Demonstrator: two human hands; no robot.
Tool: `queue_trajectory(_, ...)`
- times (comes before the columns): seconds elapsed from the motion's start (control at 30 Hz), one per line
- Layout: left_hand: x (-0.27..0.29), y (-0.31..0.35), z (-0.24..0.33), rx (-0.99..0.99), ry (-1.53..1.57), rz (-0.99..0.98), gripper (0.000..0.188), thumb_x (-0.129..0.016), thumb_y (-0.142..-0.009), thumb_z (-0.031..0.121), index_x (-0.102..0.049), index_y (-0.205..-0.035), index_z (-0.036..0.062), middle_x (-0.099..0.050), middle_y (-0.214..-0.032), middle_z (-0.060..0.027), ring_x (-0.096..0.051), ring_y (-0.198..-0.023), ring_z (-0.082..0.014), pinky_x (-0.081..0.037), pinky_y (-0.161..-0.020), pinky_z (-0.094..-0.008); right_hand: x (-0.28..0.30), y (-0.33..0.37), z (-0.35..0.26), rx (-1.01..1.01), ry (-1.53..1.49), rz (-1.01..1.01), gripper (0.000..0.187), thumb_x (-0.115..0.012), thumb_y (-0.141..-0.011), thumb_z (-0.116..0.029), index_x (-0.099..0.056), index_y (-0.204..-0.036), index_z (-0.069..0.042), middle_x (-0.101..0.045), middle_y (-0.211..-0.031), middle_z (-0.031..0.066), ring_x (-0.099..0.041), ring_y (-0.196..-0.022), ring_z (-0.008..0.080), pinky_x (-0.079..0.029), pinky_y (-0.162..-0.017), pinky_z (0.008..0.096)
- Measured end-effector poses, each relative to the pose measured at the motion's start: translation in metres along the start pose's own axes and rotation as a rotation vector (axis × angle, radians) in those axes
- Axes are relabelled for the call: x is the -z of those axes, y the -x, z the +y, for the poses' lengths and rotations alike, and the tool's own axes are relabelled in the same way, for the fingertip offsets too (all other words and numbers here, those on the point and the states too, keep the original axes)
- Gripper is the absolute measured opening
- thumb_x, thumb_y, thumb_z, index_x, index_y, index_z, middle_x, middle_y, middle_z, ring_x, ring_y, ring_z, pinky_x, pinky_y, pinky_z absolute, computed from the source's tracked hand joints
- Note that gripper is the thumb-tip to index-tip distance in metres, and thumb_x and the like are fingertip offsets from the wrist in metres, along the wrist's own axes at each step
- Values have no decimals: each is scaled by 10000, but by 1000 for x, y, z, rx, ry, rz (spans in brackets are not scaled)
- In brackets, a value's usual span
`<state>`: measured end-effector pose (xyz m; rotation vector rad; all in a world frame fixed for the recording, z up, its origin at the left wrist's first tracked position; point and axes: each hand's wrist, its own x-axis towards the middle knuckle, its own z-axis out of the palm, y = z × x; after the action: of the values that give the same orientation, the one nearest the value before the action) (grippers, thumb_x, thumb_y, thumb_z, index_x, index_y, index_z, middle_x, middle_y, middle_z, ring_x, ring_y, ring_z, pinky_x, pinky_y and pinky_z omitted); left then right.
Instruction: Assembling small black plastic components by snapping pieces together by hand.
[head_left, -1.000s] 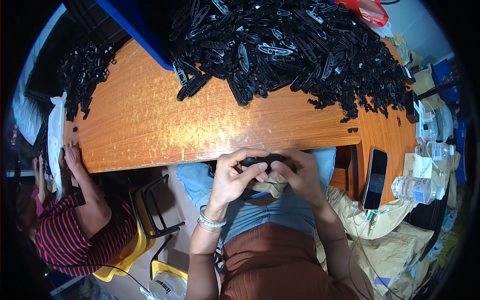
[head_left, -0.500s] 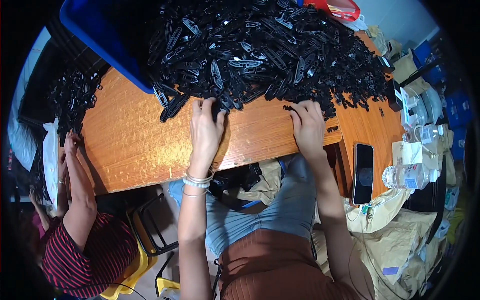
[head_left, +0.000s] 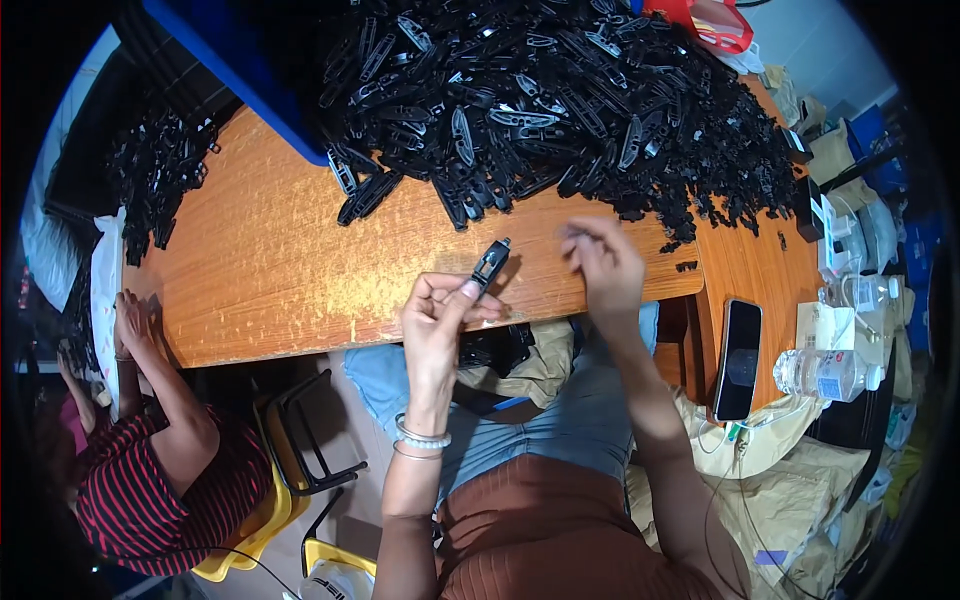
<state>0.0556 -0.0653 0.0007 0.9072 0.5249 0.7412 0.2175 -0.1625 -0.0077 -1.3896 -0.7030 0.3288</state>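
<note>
My left hand (head_left: pixel 435 325) is closed around one end of a long black plastic part (head_left: pixel 489 265), its slotted end pointing up and away above the table's near side. To the right, my right hand (head_left: pixel 603 262) is over the wooden table, blurred by motion. Its fingers are curled with the tips close together, and whatever is between them is too smeared to name. Beyond both hands lies a big heap of similar long black plastic parts (head_left: pixel 500 118). Its right side merges into a pile of small black plastic pieces (head_left: pixel 735 175).
A blue bin (head_left: pixel 245 85) stands at the heap's left. On the wooden table's (head_left: pixel 270 250) right side are a phone (head_left: pixel 738 360) and a clear plastic bottle (head_left: pixel 825 375). At the left, a co-worker in a striped top (head_left: pixel 175 490) sits near another black pile (head_left: pixel 160 180).
My left hand has drawn back from the heap's edge toward me, holding a long black part. My right hand has lifted slightly away from the small pieces and is moving.
</note>
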Motion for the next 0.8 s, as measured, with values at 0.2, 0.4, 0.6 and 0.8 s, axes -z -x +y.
queue_trajectory(0.2, -10, 21, -9, 92, 21, -83, 138, -520, -867, -43, -501, -1002, -21, -607, -900, -124, -628, -855, -175, -553, -714, -280, -20, 36, -32, -111, -124, -218, 177, -547, -857, 5, -627, -1008, 50, -637, -917, 117, -593, -837, 118, -468, -740, 214)
queue_trajectory(0.4, -14, 21, 8, 94, -118, -176, 256, -570, -806, -109, -497, -1048, -66, -642, -878, -185, -666, -789, -215, -562, -704, -276, -17, 44, -36, -141, -125, -282, 146, -574, -846, -12, -625, -965, 56, -619, -949, 111, -593, -856, 144, -470, -749, 239)
queue_trajectory(0.6, -7, 23, 13, 123, -264, -163, 218, -625, -788, -85, -535, -987, -87, -655, -850, -169, -669, -744, -195, -559, -662, -237, -17, 44, -36, 84, 80, -267, 92, -592, -841, -36, -618, -891, 36, -610, -908, 108, -580, -822, 140, -459, -717, 237)
queue_trajectory(0.8, -8, 25, 16, 129, -260, -127, 210, -629, -786, -83, -557, -983, -96, -655, -822, -161, -667, -736, -185, -558, -643, -236, -19, 47, -33, 151, 217, -251, 65, -604, -826, -33, -620, -870, 12, -606, -907, 98, -564, -815, 161, -443, -731, 269)
